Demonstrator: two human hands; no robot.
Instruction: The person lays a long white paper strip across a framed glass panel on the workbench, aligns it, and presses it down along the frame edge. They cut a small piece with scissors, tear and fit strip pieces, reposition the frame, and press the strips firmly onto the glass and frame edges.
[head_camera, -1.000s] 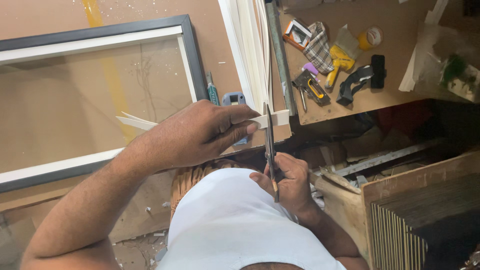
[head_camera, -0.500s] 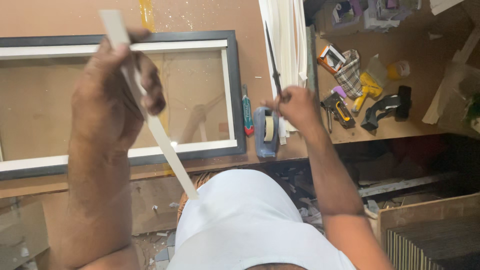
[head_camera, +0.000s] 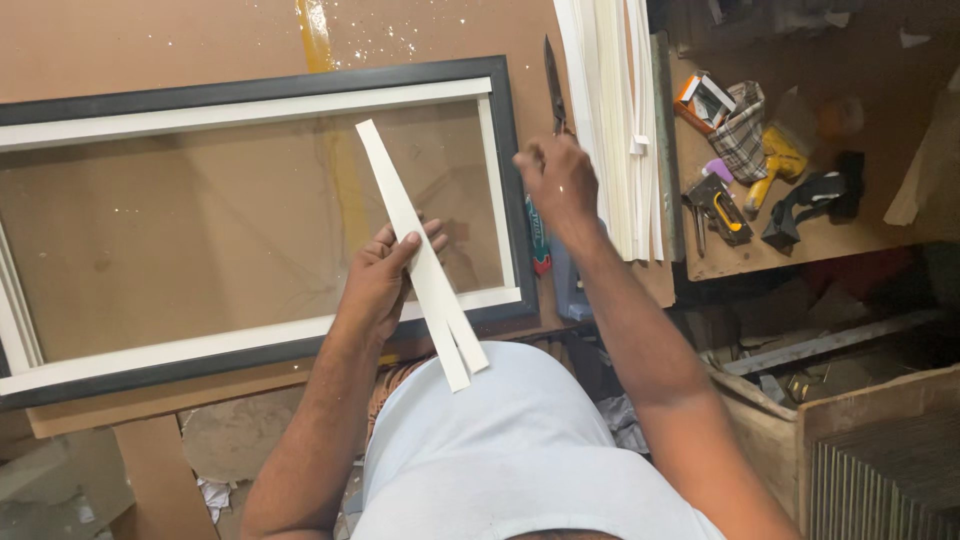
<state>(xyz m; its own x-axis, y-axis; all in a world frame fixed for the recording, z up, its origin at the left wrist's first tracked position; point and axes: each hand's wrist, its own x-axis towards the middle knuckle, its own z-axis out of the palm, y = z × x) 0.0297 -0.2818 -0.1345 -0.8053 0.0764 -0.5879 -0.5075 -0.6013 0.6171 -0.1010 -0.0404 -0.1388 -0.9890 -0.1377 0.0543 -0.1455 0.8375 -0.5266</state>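
My left hand grips two long white strips that slant from over the frame's glass down toward my waist. They lie over a black picture frame with a white inner border and a glass pane, flat on the brown workbench. My right hand is just right of the frame's right side, closed on the handle of dark scissors. The blades point away from me, beside a stack of white strips.
A green-handled tool and a blue tape dispenser lie by the frame's right edge. A side shelf holds a stapler, a yellow tool, a black tool and a checked cloth. A wooden crate stands lower right.
The hands left my waist, where the scissors met the strip. My left hand swung the strips up, then down over the frame. My right hand carried the scissors out to the strip stack.
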